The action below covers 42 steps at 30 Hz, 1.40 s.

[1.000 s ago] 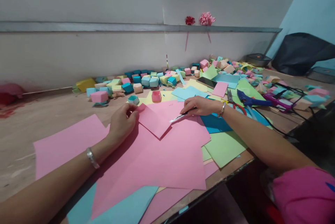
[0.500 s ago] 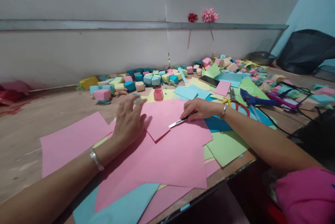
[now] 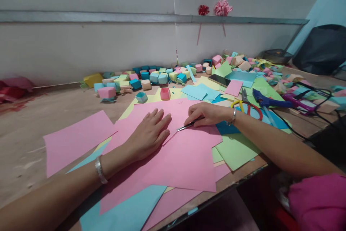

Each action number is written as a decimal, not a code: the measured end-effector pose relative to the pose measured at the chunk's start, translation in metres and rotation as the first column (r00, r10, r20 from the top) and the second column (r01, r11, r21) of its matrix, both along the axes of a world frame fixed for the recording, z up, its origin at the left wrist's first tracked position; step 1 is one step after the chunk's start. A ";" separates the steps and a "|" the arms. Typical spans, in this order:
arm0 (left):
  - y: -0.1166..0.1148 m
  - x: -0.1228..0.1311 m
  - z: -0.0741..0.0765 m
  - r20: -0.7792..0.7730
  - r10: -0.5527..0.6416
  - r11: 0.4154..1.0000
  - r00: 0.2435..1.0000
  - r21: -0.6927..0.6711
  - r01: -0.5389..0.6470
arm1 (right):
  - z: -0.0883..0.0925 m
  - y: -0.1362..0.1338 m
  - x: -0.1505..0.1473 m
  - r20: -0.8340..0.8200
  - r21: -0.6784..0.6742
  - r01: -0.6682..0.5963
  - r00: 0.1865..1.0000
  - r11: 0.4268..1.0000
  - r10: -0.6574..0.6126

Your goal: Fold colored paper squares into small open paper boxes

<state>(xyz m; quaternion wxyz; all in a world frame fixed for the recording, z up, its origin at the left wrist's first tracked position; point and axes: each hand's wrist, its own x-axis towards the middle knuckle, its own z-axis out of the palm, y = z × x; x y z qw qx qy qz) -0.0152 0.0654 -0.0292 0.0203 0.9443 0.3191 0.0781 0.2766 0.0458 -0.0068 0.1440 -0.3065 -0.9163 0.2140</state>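
My left hand (image 3: 151, 132) lies flat on a pink paper piece, its fingers stretched out. My right hand (image 3: 204, 114) is closed around a slim knife (image 3: 186, 126) with a dark handle and silver front end. The knife's tip rests at the piece's lower right edge, to the right of my left fingers. Beneath are larger pink sheets (image 3: 189, 162). Beyond my hands stand a small pink paper box (image 3: 165, 93) and a light blue one (image 3: 141, 97).
Several coloured paper boxes (image 3: 154, 77) line the wall. At the right are scissors (image 3: 244, 105), a blue glue gun (image 3: 270, 102), a black cable and a phone (image 3: 218, 80). Green sheets (image 3: 238, 151) lie near the table's front edge.
My left hand has come down from above the paper and now lies flat on it. The light blue box behind it shows fully. The view has shifted slightly.
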 end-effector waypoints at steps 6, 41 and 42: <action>-0.008 0.003 0.007 -0.017 -0.090 0.995 0.996 -0.054 0.089 | 0.000 -0.002 0.000 0.006 0.001 -0.006 1.000 1.000 0.006; -0.008 0.005 0.001 -0.046 -0.066 0.994 0.997 -0.085 0.062 | -0.001 -0.031 -0.041 -0.018 0.067 -0.098 0.995 0.993 0.099; -0.008 0.004 0.000 -0.037 -0.066 0.994 0.997 -0.086 0.063 | 0.000 -0.035 -0.046 -0.025 0.048 -0.121 0.992 0.991 0.123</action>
